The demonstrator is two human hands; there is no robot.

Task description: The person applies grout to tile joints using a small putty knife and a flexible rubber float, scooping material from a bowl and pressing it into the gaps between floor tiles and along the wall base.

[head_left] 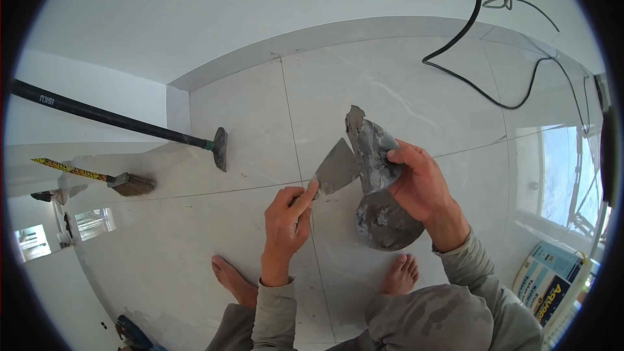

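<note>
My left hand (286, 221) is closed around a putty knife (338, 169), its index finger stretched along the wide metal blade. Its handle is hidden in my palm. In my right hand (422, 182), thumb on top, is a flat grey spreader (376, 156) smeared with wet-looking paste. A lump of grey paste (354, 119) sits at its far left edge. The blade's corner lies close against the spreader; I cannot tell whether they touch. Below my right hand, a round dark bowl (389, 224) holds grey paste and stands on the floor between my feet.
Large pale tiles (247, 156) cover the floor. To the left lie a black-handled floor tool (130, 119) and a brush (132, 184). A black cable (455, 73) trails at far right. A printed bucket (549, 279) stands at right. White walls (214, 6) border the floor.
</note>
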